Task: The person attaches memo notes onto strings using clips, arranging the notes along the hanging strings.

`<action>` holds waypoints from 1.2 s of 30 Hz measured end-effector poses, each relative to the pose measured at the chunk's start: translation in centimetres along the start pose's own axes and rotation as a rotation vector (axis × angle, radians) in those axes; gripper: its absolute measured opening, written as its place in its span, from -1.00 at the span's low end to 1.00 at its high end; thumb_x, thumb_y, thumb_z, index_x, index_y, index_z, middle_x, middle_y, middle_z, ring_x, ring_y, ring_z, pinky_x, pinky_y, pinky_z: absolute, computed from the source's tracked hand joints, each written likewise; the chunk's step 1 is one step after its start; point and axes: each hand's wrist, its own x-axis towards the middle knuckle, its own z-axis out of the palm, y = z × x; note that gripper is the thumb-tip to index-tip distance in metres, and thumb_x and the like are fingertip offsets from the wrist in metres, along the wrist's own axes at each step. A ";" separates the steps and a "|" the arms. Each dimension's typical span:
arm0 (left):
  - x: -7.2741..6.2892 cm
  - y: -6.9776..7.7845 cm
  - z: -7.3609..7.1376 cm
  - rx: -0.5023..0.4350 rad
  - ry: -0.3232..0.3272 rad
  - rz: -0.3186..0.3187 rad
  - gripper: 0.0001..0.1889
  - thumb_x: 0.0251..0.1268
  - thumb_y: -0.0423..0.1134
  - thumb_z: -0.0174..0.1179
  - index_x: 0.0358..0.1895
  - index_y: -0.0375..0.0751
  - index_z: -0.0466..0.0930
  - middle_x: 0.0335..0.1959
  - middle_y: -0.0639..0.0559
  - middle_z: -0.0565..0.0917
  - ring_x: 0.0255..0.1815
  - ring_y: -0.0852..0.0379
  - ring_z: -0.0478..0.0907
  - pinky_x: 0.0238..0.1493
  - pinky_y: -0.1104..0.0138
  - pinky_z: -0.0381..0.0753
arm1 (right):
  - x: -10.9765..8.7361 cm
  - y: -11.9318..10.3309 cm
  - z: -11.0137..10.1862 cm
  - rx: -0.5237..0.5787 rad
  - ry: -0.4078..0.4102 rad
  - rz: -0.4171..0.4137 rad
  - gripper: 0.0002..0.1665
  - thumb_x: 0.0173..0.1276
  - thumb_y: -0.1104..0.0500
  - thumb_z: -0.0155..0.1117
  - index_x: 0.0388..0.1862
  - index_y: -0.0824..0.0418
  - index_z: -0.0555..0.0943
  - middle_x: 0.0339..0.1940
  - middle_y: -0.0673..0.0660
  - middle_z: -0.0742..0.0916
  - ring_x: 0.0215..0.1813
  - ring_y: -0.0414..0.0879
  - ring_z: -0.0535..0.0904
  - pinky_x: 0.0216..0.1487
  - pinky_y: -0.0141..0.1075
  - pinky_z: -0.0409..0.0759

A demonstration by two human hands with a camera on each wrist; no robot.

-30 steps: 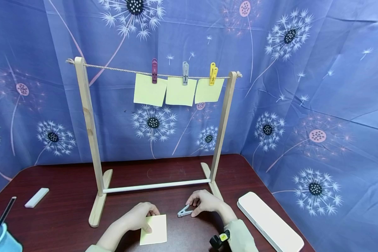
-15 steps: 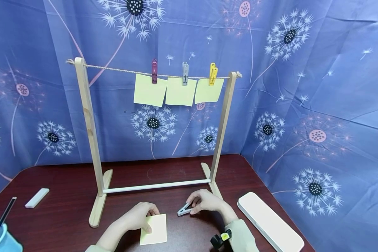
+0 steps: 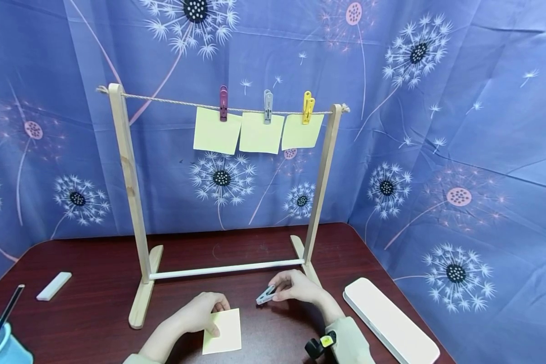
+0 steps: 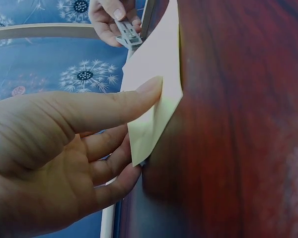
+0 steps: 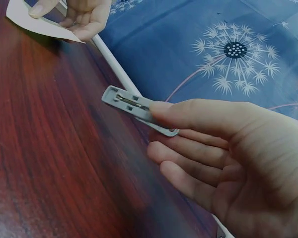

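Note:
A yellow sticky note (image 3: 226,331) is pinched by my left hand (image 3: 201,313), thumb on top and fingers beneath its left edge. In the left wrist view the note (image 4: 154,64) bends slightly under the thumb. To its right, my right hand (image 3: 297,289) holds a grey clothespin (image 3: 265,296) by its handle end, the clip end toward the left. The right wrist view shows the clothespin's metal spring (image 5: 131,101) and the thumb pressing one handle, with the other fingers loosely bent below.
Behind the hands stands a wooden frame (image 3: 129,182) with a rope (image 3: 168,99). Three yellow notes (image 3: 260,134) hang there from purple, grey and yellow clothespins. A white case (image 3: 389,318) lies right. At left are a white eraser-like block (image 3: 53,286) and a blue mesh cup (image 3: 9,349) with a pencil.
My right hand has risen slightly, and the clothespin looks more closed between its fingers than before. The left hand and its note have barely moved.

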 end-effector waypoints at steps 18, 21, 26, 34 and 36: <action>0.0 -1.0 -0.2 -0.024 -0.014 0.018 -0.57 -0.37 -0.56 0.51 -0.27 -0.22 0.65 -0.42 0.06 0.61 -0.38 0.17 0.45 -0.35 0.40 0.44 | 0.3 0.1 0.2 0.069 0.190 -0.030 -0.53 0.33 0.24 0.29 0.15 0.48 0.55 -0.03 0.44 0.69 -0.06 -0.26 0.62 -0.05 -0.45 0.56; 0.1 -1.1 -0.2 -0.028 -0.019 0.029 -0.58 -0.35 -0.53 0.52 -0.25 -0.22 0.65 -0.42 0.07 0.62 -0.39 0.21 0.44 -0.36 0.41 0.43 | 0.4 0.2 0.3 0.118 0.243 -0.023 -0.49 0.35 0.26 0.29 0.20 0.50 0.50 0.06 0.52 0.62 -0.02 -0.21 0.63 -0.05 -0.46 0.58; 0.1 -1.5 -0.4 -0.065 -0.036 0.055 -0.58 -0.31 -0.49 0.53 -0.23 -0.25 0.64 -0.44 0.10 0.64 -0.44 0.29 0.43 -0.38 0.45 0.43 | 0.6 0.3 0.5 0.177 0.320 0.013 -0.44 0.34 0.30 0.29 0.25 0.52 0.43 0.06 0.51 0.58 -0.07 -0.24 0.65 -0.06 -0.46 0.60; -0.1 -2.0 -0.8 -0.143 -0.062 0.072 -0.58 -0.25 -0.47 0.51 -0.18 -0.33 0.61 -0.45 0.06 0.67 -0.47 0.34 0.47 -0.40 0.46 0.46 | 0.7 0.2 0.8 0.236 0.420 0.055 -0.42 0.24 0.34 0.36 0.19 0.57 0.43 -0.02 0.41 0.63 -0.08 -0.17 0.67 -0.10 -0.46 0.60; -0.2 -2.0 -0.9 -0.156 -0.064 0.068 -0.58 -0.24 -0.47 0.51 -0.18 -0.35 0.61 -0.45 0.04 0.67 -0.47 0.34 0.48 -0.40 0.46 0.47 | 0.8 0.3 0.9 0.248 0.424 0.064 -0.47 0.23 0.34 0.37 0.12 0.57 0.46 -0.05 0.36 0.66 -0.10 -0.23 0.67 -0.10 -0.46 0.60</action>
